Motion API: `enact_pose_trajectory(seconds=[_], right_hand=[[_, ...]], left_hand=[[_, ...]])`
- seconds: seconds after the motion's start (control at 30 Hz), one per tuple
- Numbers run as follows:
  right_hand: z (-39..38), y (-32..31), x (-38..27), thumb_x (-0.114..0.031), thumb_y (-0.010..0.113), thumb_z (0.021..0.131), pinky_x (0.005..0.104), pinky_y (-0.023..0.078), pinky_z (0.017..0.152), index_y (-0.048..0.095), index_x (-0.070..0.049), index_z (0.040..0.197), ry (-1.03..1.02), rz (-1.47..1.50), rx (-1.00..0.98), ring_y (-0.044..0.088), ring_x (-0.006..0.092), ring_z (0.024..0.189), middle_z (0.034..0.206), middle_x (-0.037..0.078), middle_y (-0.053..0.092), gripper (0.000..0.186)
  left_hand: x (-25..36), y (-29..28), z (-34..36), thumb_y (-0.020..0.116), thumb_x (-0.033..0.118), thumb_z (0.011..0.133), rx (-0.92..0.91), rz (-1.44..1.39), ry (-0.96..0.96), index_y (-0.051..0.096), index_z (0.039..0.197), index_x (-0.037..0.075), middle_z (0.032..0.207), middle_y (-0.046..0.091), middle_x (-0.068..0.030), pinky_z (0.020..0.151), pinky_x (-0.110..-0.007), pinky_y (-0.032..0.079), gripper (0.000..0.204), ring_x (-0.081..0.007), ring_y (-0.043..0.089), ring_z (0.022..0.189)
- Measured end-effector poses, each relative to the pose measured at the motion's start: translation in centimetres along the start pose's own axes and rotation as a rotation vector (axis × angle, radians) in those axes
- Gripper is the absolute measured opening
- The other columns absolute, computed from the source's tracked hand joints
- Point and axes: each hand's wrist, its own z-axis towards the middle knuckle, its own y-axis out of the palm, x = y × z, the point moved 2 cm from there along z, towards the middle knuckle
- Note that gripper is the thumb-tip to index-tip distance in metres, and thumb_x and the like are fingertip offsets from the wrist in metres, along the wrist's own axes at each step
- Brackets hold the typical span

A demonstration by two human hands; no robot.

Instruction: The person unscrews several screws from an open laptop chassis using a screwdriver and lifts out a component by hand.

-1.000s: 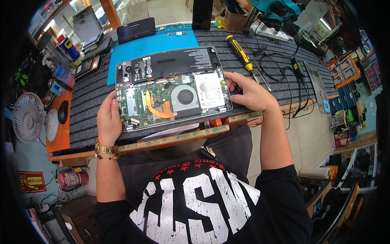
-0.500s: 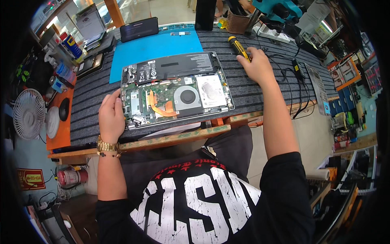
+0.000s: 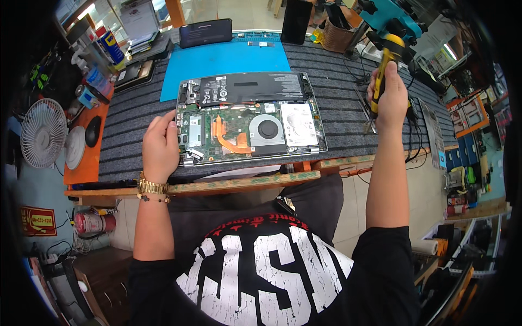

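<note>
An opened laptop point(image 3: 255, 117) lies on the striped grey mat with its insides showing: a black battery point(image 3: 250, 89) along the far side, a round fan point(image 3: 267, 129), a copper heat pipe point(image 3: 231, 142) and a silver hard drive point(image 3: 299, 125). At its left edge is my left hand point(image 3: 161, 146), fingers curled against the side; the fingertips are partly hidden. My right hand point(image 3: 390, 103), off to the right of the laptop, is wrapped round a yellow and black electric screwdriver point(image 3: 387, 65). It stands nearly upright in the grip, apart from the laptop.
Behind the laptop lies a blue work mat point(image 3: 217, 65) with a phone point(image 3: 205, 33) propped at its far edge. Black cables point(image 3: 416, 130) run along the right. A teal microscope point(image 3: 391, 19) and wicker basket point(image 3: 338, 35) stand at the back right, a white fan point(image 3: 43, 133) at left.
My right hand has closed round the screwdriver and lifted it off the mat, bringing it to the right and upright. My left hand stays at the laptop's edge. The whole view has shifted slightly.
</note>
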Motion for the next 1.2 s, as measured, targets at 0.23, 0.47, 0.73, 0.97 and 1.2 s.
enact_pose_trajectory(seconds=[0.23,0.47,0.73,0.97,1.2], right_hand=[[-4.6,1.7,-1.9,-0.025,0.078,0.105,0.0256,0.048,0.072,0.071,-0.002,0.101,-0.237,0.174,-0.068,0.062,0.0085,0.079,0.086,0.001,0.067,0.024],[-5.8,3.0,-0.9,-0.019,0.079,0.104,0.0254,0.049,0.072,0.071,-0.003,0.101,-0.255,0.115,-0.040,0.060,0.0068,0.077,0.088,-0.001,0.067,0.018],[-6.2,3.0,0.2,-0.017,0.079,0.103,0.0253,0.048,0.071,0.070,-0.002,0.102,-0.252,0.133,-0.044,0.060,0.0066,0.077,0.087,-0.001,0.067,0.017],[-6.3,3.0,0.5,-0.016,0.079,0.103,0.0248,0.048,0.071,0.070,-0.002,0.103,-0.247,0.108,-0.040,0.059,0.0062,0.077,0.087,-0.002,0.066,0.016],[-7.2,3.4,-0.1,-0.012,0.079,0.100,0.0246,0.047,0.071,0.067,-0.004,0.101,-0.376,0.077,-0.168,0.059,0.0069,0.080,0.091,-0.001,0.065,0.015]], left_hand=[[0.1,-0.1,-0.1,0.057,0.009,0.110,0.010,-0.031,0.010,0.073,0.134,-0.003,0.096,0.066,-0.0123,0.079,-0.037,0.052,0.031,-0.0245,0.065,0.085],[0.1,-0.1,0.1,0.057,0.009,0.110,0.017,0.001,0.030,0.073,0.134,-0.003,0.097,0.067,-0.0121,0.077,-0.037,0.052,0.031,-0.0241,0.065,0.084],[-0.2,0.0,0.0,0.057,0.010,0.110,0.016,-0.012,0.027,0.073,0.134,-0.004,0.097,0.068,-0.0122,0.077,-0.037,0.053,0.032,-0.0242,0.066,0.085],[0.0,-0.1,0.1,0.057,0.009,0.110,0.012,-0.017,0.019,0.073,0.134,-0.003,0.096,0.067,-0.0121,0.078,-0.038,0.053,0.031,-0.0246,0.066,0.084],[0.0,0.0,0.1,0.057,0.009,0.110,0.010,0.000,0.034,0.073,0.134,-0.002,0.096,0.067,-0.0123,0.078,-0.038,0.053,0.031,-0.0254,0.066,0.085]])
